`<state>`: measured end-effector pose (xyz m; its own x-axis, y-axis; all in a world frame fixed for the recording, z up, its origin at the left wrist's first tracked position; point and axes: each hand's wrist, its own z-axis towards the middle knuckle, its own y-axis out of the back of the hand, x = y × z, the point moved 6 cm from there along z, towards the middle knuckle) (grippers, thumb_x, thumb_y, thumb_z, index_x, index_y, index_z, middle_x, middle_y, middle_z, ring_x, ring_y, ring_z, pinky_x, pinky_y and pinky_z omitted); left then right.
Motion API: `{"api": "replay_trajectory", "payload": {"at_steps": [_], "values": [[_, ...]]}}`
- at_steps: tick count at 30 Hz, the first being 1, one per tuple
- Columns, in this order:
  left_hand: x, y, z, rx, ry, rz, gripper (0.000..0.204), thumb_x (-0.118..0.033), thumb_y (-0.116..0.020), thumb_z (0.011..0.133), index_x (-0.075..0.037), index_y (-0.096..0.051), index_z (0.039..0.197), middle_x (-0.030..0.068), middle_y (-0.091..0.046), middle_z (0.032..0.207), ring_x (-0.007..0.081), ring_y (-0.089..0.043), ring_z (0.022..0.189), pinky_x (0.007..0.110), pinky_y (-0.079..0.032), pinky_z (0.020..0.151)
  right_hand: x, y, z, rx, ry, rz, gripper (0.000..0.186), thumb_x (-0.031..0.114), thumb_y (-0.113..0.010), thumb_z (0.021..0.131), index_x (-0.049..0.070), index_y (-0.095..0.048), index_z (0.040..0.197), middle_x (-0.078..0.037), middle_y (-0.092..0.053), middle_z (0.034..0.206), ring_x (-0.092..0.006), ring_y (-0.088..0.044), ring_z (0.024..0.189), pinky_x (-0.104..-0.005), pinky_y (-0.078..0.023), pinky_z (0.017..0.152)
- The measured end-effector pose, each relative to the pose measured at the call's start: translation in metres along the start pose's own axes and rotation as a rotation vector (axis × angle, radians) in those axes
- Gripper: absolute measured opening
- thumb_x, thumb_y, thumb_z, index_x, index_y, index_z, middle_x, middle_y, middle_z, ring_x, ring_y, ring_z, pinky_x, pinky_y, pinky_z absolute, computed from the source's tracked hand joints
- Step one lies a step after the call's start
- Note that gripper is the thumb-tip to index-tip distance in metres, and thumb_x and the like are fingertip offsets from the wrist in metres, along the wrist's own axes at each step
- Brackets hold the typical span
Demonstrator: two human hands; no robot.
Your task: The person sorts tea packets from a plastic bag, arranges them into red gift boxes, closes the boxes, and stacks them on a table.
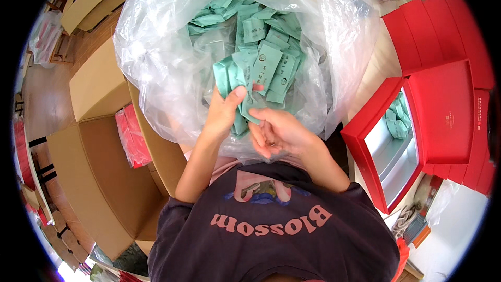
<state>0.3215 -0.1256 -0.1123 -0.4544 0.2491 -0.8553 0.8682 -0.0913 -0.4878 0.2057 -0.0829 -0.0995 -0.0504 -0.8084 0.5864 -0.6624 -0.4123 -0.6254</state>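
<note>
A large clear plastic bag point(148, 57) stands open in front of me, with many small green sachets point(267, 65) printed in dark characters piled inside. Over its near edge, my left hand point(220, 115) is closed around a few green sachets point(227, 77), thumb on top. My right hand point(284, 131) has its thumb and forefinger pinched on the lower end of one sachet point(250, 107) beside the left thumb. Its other fingers are curled in. To the right, an open red gift box point(355, 138) with a white-silver interior holds several green sachets point(397, 117) at its far end.
Red boxes point(428, 34) are stacked at the far right. On my left is an open cardboard carton point(91, 177) with red wrapped packs point(133, 136) beside its flap. Another carton point(91, 2) stands at the far left on the wooden floor.
</note>
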Motion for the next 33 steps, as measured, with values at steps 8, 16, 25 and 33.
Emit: {"api": "replay_trajectory", "payload": {"at_steps": [8, 16, 25, 33], "values": [[-0.012, -0.013, -0.009, -0.056, 0.016, 0.429, 0.064, -0.016, -0.064, 0.082, 0.000, -0.032, 0.136, 0.0091, -0.048, 0.121, 0.0170, -0.046, 0.111, 0.031, -0.038, 0.096, 0.097, -0.014, -0.042, -0.735, 1.136, -1.184, 0.049, 0.022, -0.072, 0.079, 0.001, -0.056, 0.120, -0.017, -0.061, 0.112, -0.0316, -0.059, 0.099, -0.0362, -0.048, 0.085], [-0.010, -0.018, -0.006, 0.059, 0.109, 0.388, 0.061, -0.011, -0.058, 0.082, 0.000, -0.032, 0.136, 0.0079, -0.048, 0.122, 0.0161, -0.045, 0.112, 0.031, -0.037, 0.098, 0.093, -0.003, -0.029, -0.517, 1.140, -1.384, 0.051, 0.021, -0.073, 0.077, 0.001, -0.056, 0.121, -0.014, -0.059, 0.123, -0.0304, -0.060, 0.107, -0.0366, -0.049, 0.089], [-0.005, -0.014, -0.010, 0.017, 0.069, 0.320, 0.054, -0.010, -0.052, 0.083, 0.002, -0.036, 0.133, 0.0047, -0.052, 0.112, 0.0128, -0.048, 0.100, 0.028, -0.040, 0.091, 0.088, -0.013, -0.027, -0.570, 1.149, -1.331, 0.048, 0.011, -0.072, 0.075, -0.001, -0.058, 0.119, -0.015, -0.058, 0.125, -0.0296, -0.059, 0.110, -0.0353, -0.051, 0.089], [-0.001, -0.016, -0.009, -0.005, 0.123, 0.279, 0.053, -0.019, -0.062, 0.085, 0.002, -0.040, 0.129, 0.0043, -0.053, 0.112, 0.0135, -0.049, 0.101, 0.029, -0.040, 0.091, 0.085, -0.020, -0.027, -0.679, 1.236, -1.510, 0.038, -0.004, -0.065, 0.077, 0.000, -0.061, 0.115, -0.015, -0.064, 0.115, -0.0285, -0.064, 0.101, -0.0332, -0.054, 0.081]]}}
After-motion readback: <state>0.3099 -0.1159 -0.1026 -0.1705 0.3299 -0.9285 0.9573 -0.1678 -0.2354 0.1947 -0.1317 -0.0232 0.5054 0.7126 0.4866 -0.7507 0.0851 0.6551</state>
